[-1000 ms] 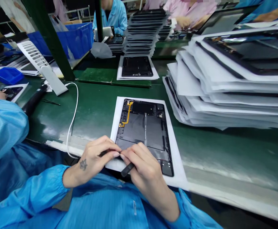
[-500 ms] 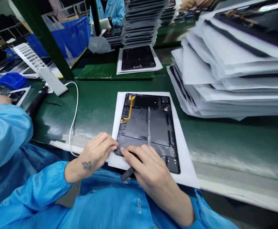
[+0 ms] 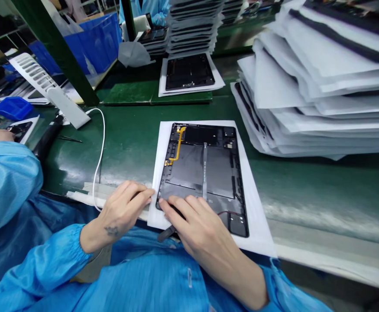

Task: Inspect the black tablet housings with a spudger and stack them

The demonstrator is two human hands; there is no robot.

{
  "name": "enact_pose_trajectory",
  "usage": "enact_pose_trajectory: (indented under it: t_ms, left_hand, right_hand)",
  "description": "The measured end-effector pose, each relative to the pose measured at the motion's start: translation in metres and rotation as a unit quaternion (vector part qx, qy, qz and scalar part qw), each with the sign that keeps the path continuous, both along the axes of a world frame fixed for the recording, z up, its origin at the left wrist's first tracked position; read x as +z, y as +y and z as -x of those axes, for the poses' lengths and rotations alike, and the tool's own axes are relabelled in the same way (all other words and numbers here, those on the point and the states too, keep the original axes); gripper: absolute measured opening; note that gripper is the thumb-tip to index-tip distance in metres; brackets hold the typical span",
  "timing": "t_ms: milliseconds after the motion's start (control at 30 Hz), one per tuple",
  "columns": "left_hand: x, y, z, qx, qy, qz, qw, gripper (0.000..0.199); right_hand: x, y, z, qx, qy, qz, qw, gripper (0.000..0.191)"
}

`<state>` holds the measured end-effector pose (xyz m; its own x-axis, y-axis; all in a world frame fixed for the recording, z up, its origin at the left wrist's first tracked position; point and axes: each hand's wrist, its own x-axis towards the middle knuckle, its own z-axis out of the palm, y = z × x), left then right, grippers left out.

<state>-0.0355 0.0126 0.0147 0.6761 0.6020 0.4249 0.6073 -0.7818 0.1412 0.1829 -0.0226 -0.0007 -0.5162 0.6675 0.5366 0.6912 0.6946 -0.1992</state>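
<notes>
An opened tablet housing (image 3: 183,173), black inside with a yellow flex cable (image 3: 178,147) and a grey ribbon cable (image 3: 205,169), lies on a white foam sheet (image 3: 257,225). My right hand (image 3: 195,221) rests over its near left corner, thumb and index fingertip at the edge. From under that palm sticks the dark end of a black-handled tool (image 3: 167,234); its other end is hidden by the fingers. My left hand (image 3: 124,206) is just left of that corner, over the sheet's edge, with thumb and fingers pinched together. Anything between them is too small to see.
Tall stacks of foam sheets with tablet parts stand at the right (image 3: 306,112) and back. Another housing (image 3: 189,71) lies beyond mine. A white slotted stand (image 3: 53,91), white cable (image 3: 102,151) and tweezers (image 3: 69,138) are left, beside a co-worker's blue sleeve (image 3: 10,182).
My left hand has drawn slightly left, away from the housing's edge. The right fingertips have shifted a little left to the corner, and the tool's end has moved left with them.
</notes>
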Motion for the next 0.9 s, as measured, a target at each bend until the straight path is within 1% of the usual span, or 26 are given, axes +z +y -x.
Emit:
enact_pose_trajectory:
  t_ms: [33,100,200,267,333,367,400,433,467,500,567,600,633,667,733,800,833,900]
  left_hand:
    - [-0.002,-0.001,0.001,0.012,0.001,-0.004,1.0,0.025]
    - [-0.005,-0.005,0.001,0.013,0.004,-0.018,1.0,0.026]
    - [-0.009,-0.011,-0.001,-0.01,-0.003,-0.042,0.999,0.026]
    - [-0.009,-0.012,-0.002,-0.03,-0.014,-0.036,0.999,0.025]
    - [-0.005,-0.008,-0.001,-0.039,-0.035,0.008,0.999,0.02]
    - [-0.001,-0.004,-0.001,-0.037,-0.047,0.049,0.997,0.018]
    - [0.004,0.001,-0.002,-0.026,-0.058,0.102,0.993,0.016]
    - [0.01,0.007,-0.003,-0.012,-0.061,0.173,0.983,0.015]
    - [0.017,0.014,-0.005,0.004,-0.057,0.258,0.964,0.016]
    - [0.024,0.021,-0.007,0.019,-0.048,0.352,0.935,0.017]
    - [0.037,0.034,-0.013,0.046,-0.022,0.524,0.85,0.019]
    - [0.041,0.04,-0.016,0.056,-0.015,0.587,0.807,0.019]
    - [0.044,0.044,-0.019,0.065,-0.015,0.631,0.773,0.017]
    - [0.046,0.047,-0.021,0.076,-0.022,0.66,0.747,0.016]
    - [0.046,0.05,-0.024,0.096,-0.046,0.694,0.713,0.015]
    - [0.044,0.05,-0.024,0.11,-0.066,0.711,0.691,0.016]
    - [0.043,0.049,-0.024,0.116,-0.07,0.714,0.687,0.017]
    - [0.041,0.048,-0.023,0.125,-0.065,0.71,0.69,0.015]
  right_hand:
    - [0.0,0.0,0.0,0.001,0.0,0.001,1.0,0.035]
    - [0.0,0.0,0.0,0.001,0.001,0.003,1.0,0.036]
    - [0.001,0.0,-0.003,0.001,0.0,0.001,1.0,0.036]
    - [0.001,-0.001,-0.005,0.005,-0.007,-0.008,1.0,0.036]
    - [0.001,-0.002,-0.008,0.011,-0.021,-0.02,1.0,0.035]
    - [0.001,-0.002,-0.009,0.014,-0.029,-0.024,0.999,0.034]
    - [0.0,-0.002,-0.01,0.017,-0.037,-0.026,0.999,0.034]
    - [0.0,-0.002,-0.01,0.02,-0.044,-0.026,0.999,0.034]
    - [-0.001,-0.002,-0.011,0.021,-0.05,-0.023,0.998,0.035]
    - [-0.001,-0.002,-0.011,0.022,-0.054,-0.02,0.998,0.036]
    - [-0.002,-0.002,-0.011,0.022,-0.053,-0.016,0.998,0.038]
    - [-0.002,-0.002,-0.012,0.021,-0.051,-0.014,0.998,0.037]
    - [-0.001,-0.002,-0.012,0.022,-0.047,-0.014,0.999,0.037]
    - [-0.001,-0.002,-0.012,0.024,-0.042,-0.015,0.999,0.036]
    - [0.0,-0.003,-0.012,0.027,-0.034,-0.016,0.999,0.035]
    - [0.0,-0.004,-0.011,0.031,-0.027,-0.017,0.999,0.034]
    - [0.0,-0.004,-0.011,0.031,-0.024,-0.018,0.999,0.034]
    - [-0.002,-0.004,-0.011,0.033,-0.021,-0.018,0.999,0.034]
